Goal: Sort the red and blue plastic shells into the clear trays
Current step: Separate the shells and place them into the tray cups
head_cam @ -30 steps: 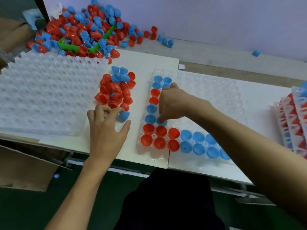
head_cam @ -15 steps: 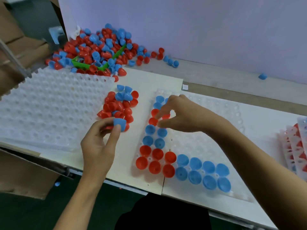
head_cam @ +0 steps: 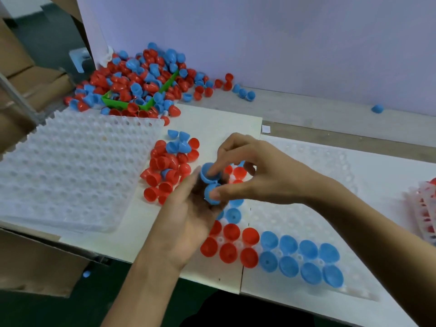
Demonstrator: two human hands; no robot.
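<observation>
Two blue shells [head_cam: 210, 182] at frame centre, cupped in left hand [head_cam: 188, 213], pinched by right hand [head_cam: 254, 175] fingertips [head_cam: 213, 193]. Beneath and lower right, clear tray [head_cam: 330, 166] partly filled, hands hiding part of it. Loose shell cluster [head_cam: 169, 166] just left; empty tray stack [head_cam: 70, 166] far left; big pile [head_cam: 146, 83] upper left.

Two blue shells [head_cam: 210, 182] sit stacked between both hands above the tray [head_cam: 306, 175]; the tray's near rows hold six red shells [head_cam: 230, 245] and eight blue ones [head_cam: 302, 260], domes up; a loose cluster [head_cam: 171, 168], mostly red, lies beside it; a mixed heap [head_cam: 146, 79] lies behind; a stack of empty trays [head_cam: 70, 166] lies at the left.
</observation>
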